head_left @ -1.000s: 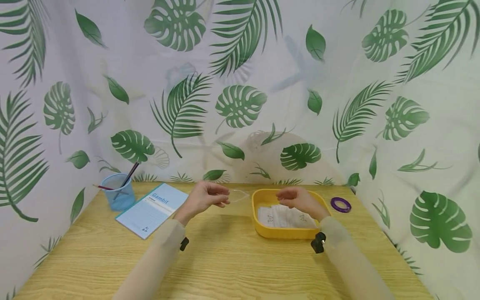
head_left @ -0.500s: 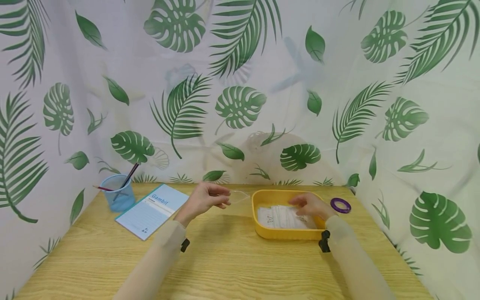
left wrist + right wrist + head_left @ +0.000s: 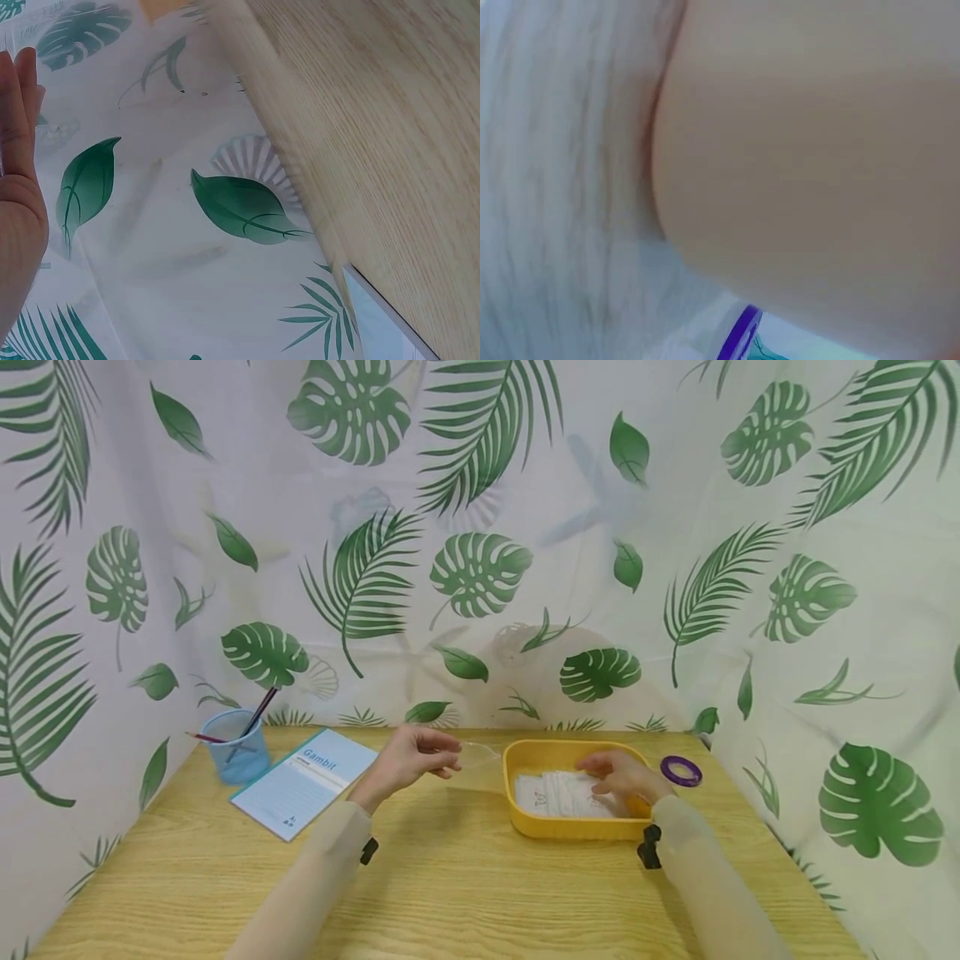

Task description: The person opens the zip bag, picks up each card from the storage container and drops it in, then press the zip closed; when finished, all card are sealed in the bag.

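My left hand (image 3: 408, 760) is raised over the table and pinches a thin clear plastic piece (image 3: 480, 755) that sticks out to its right, towards the tray. In the left wrist view the fingers (image 3: 16, 112) of that hand stand at the left edge, with clear film at their tips. My right hand (image 3: 621, 774) reaches into the yellow tray (image 3: 577, 830), its loosely bent fingers resting on a white folded, pleated cloth (image 3: 562, 795) with small printed figures. The right wrist view is mostly filled by the hand (image 3: 802, 172), so its fingertips are hidden there.
A blue notebook (image 3: 303, 781) marked "Gambit" lies left of my left hand. Behind it stands a blue mesh cup (image 3: 238, 752) with pencils. A purple ring (image 3: 681, 771) lies right of the tray. Leaf-printed curtain (image 3: 480, 635) encloses the wooden table (image 3: 450, 885).
My right hand has moved down and slightly right, from above the tray onto the white cloth, then stayed there. The left hand stays in place; the clear plastic piece shifts slightly.
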Tool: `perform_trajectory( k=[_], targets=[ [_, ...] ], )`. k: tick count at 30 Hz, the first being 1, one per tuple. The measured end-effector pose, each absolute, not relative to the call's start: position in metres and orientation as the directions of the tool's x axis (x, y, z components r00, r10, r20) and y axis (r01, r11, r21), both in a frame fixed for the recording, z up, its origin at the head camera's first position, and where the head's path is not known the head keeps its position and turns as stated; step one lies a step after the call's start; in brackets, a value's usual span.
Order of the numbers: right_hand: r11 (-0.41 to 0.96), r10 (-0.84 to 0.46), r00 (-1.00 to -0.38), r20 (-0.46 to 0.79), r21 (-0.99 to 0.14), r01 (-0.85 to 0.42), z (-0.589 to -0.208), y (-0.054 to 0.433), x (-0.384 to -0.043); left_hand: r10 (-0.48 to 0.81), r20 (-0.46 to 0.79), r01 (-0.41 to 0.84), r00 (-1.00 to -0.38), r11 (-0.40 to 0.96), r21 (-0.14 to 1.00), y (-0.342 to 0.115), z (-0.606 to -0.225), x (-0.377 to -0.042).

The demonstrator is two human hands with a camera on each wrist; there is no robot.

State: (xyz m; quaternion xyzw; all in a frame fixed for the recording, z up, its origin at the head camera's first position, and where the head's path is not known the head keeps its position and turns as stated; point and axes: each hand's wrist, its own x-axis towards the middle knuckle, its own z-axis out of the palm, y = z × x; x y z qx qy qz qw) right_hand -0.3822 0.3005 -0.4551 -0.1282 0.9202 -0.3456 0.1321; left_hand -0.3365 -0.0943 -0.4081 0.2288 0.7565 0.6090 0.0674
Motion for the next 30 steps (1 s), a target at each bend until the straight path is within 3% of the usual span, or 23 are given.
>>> perform_trajectory(
  k=[5, 12, 18, 24, 30],
  targets=[
    [0.751, -0.315, -0.936, -0.157, -0.644, -0.145, -0.4575, 0.3048, -0.3791, 0.429, 0.174, 0.262, -0.886, 0.155, 0.953, -0.0937, -0.4095, -0.3364],
    [0.784, -0.221, -0.947, -0.232, -0.62, -0.031, -0.4627, 0.3064, -0.3772, 0.433, 0.174, 0.264, -0.884, 0.158, 0.951, -0.0939, -0.4078, -0.336],
    [0.799, -0.227, -0.949, -0.22, -0.599, -0.052, -0.4633, 0.3053, -0.3789, 0.424, 0.181, 0.268, -0.887, 0.155, 0.951, -0.0937, -0.4068, -0.3361],
    [0.739, -0.3, -0.947, -0.118, -0.656, -0.153, -0.4634, 0.3063, -0.3814, 0.42, 0.172, 0.26, -0.891, 0.162, 0.952, -0.0945, -0.4055, -0.3352],
    [0.667, -0.298, -0.948, -0.114, -0.735, -0.121, -0.4554, 0.3064, -0.381, 0.42, 0.161, 0.251, -0.893, 0.169, 0.953, -0.0962, -0.4036, -0.3345]
  ],
)
